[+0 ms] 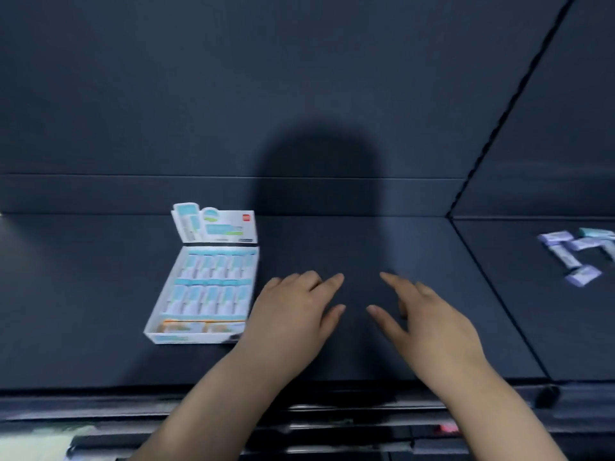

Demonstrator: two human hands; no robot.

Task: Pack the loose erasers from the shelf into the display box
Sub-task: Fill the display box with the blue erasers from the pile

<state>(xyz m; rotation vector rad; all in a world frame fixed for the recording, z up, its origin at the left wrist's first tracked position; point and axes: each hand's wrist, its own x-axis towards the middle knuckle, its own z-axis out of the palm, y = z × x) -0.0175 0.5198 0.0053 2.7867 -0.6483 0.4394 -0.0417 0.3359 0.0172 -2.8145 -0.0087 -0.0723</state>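
A white display box [156,327] lies open on the dark shelf at the left, its printed lid flap [229,227] standing up at the back. Two rows of blue-and-white erasers [209,284] fill most of it, and an orange-printed strip shows along its front. Several loose erasers [575,254] in pale purple and teal wrappers lie scattered at the far right. My left hand [293,314] hovers just right of the box, fingers spread, holding nothing. My right hand [429,321] is beside it near the middle of the shelf, also spread and holding nothing.
The dark shelf [332,354] has a back wall and a seam [492,294] running diagonally between the two shelf panels at the right. A black front edge [299,394] runs below my forearms. The view is motion-blurred.
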